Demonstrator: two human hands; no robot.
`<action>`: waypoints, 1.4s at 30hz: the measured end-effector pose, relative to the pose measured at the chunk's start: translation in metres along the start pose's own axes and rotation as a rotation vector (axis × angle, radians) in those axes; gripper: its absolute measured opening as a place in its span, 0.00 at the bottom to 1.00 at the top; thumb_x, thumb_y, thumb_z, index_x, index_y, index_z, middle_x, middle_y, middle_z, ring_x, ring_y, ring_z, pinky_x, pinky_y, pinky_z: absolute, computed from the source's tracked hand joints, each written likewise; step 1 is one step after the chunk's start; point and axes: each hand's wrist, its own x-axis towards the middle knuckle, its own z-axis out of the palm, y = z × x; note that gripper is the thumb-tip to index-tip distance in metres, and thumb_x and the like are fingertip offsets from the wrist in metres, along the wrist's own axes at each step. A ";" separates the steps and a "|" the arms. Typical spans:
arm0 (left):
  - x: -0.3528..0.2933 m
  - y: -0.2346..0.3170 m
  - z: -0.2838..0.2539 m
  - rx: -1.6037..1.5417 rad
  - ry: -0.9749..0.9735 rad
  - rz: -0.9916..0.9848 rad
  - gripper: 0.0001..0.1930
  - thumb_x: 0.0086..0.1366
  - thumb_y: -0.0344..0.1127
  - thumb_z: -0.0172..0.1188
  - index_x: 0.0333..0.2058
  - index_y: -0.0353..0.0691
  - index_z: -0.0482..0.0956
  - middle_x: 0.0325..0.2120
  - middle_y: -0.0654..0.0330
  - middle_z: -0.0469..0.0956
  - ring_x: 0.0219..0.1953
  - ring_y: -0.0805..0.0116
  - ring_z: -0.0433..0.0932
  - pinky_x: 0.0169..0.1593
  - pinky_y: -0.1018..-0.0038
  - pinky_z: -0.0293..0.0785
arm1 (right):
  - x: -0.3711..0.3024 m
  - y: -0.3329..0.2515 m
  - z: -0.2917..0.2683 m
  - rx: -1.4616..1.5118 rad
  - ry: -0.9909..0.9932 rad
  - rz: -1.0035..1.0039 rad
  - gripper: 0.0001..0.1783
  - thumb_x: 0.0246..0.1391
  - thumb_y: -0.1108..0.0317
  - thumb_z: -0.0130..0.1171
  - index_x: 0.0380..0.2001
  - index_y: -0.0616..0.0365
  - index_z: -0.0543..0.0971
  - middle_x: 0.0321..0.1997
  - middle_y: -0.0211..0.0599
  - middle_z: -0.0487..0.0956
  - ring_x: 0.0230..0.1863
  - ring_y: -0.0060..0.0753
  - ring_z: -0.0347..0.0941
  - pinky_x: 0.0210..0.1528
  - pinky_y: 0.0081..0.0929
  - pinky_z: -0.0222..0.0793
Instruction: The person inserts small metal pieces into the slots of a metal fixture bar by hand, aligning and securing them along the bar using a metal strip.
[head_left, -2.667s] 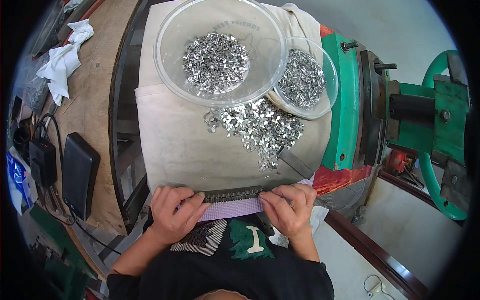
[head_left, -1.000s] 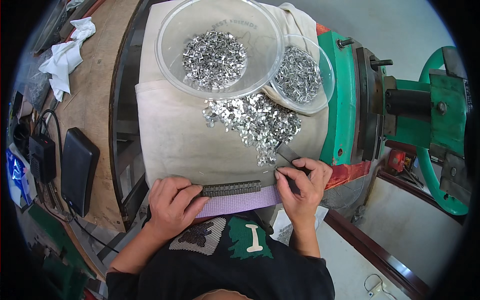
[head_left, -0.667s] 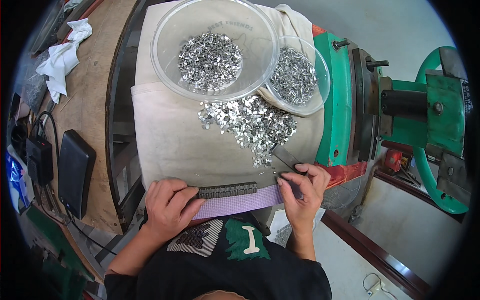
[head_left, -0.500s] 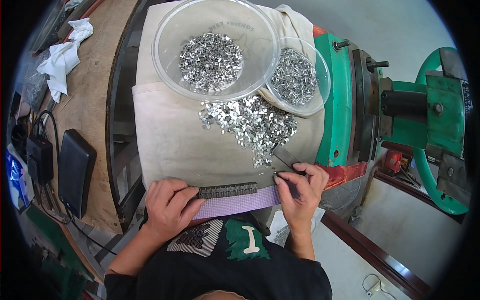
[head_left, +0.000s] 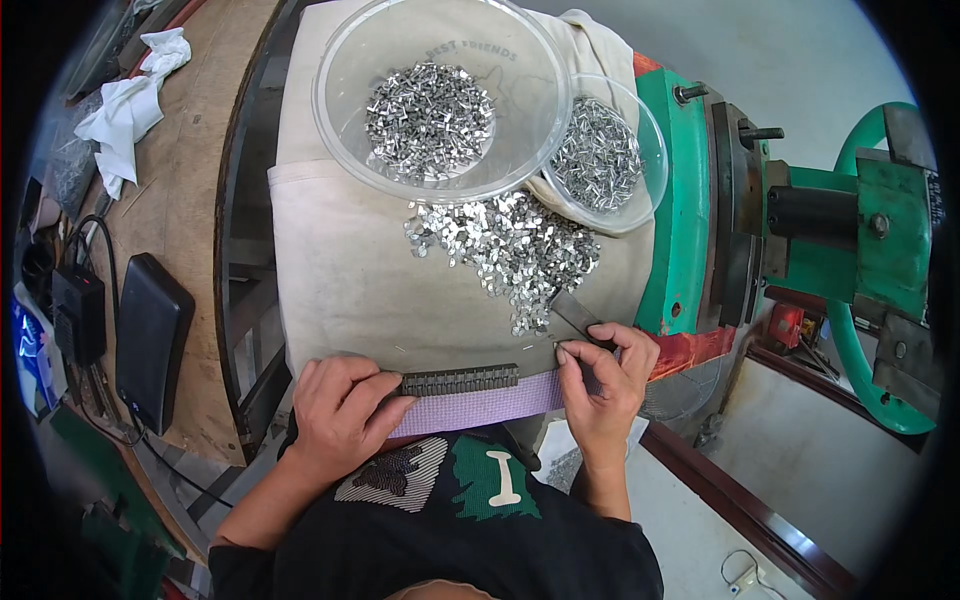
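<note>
My left hand (head_left: 338, 415) is closed, its thumb and forefinger pinching the left end of a dark slotted bar (head_left: 462, 380). The bar lies along a purple woven strip (head_left: 480, 408) at the cloth's near edge. To its right, the fingers of my right hand (head_left: 605, 385) curl around a flat grey metal strip (head_left: 578, 316), whose free end points at the pile of small shiny metal pieces (head_left: 520, 250). Thumb and forefinger of that hand come together at a tiny bit of metal, too small to make out.
A large clear tub (head_left: 335, 130) of small metal parts stands at the back, overlapping a smaller clear bowl (head_left: 655, 185) of thin pins. All rest on a beige cloth (head_left: 340, 270). A green machine (head_left: 670, 220) with a handwheel stands right; a wooden table (head_left: 190, 220) holds a black case (head_left: 152, 345).
The view has shifted slightly, so the tub and bowl sit a little farther right. My right thumb and forefinger have closed a little at the tiny piece; my left hand stays on the bar.
</note>
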 end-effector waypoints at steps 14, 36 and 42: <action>0.001 0.000 0.001 0.006 0.005 -0.002 0.16 0.46 0.35 0.75 0.34 0.42 0.81 0.31 0.61 0.74 0.29 0.62 0.74 0.32 0.67 0.63 | 0.000 -0.004 0.000 0.012 0.009 -0.078 0.11 0.37 0.75 0.73 0.29 0.53 0.85 0.42 0.33 0.78 0.48 0.44 0.69 0.50 0.39 0.64; 0.003 0.000 -0.001 0.000 -0.011 -0.007 0.16 0.47 0.36 0.75 0.35 0.42 0.81 0.31 0.61 0.75 0.30 0.62 0.75 0.32 0.67 0.64 | 0.003 -0.011 -0.002 0.003 -0.115 -0.447 0.16 0.34 0.70 0.72 0.33 0.48 0.86 0.45 0.24 0.79 0.48 0.34 0.71 0.51 0.36 0.61; 0.002 0.000 0.000 -0.003 -0.008 -0.009 0.16 0.47 0.36 0.75 0.35 0.42 0.81 0.31 0.61 0.75 0.31 0.62 0.75 0.32 0.67 0.64 | 0.002 -0.007 -0.004 0.016 -0.149 -0.442 0.18 0.33 0.69 0.72 0.34 0.45 0.87 0.43 0.23 0.80 0.47 0.33 0.71 0.51 0.36 0.61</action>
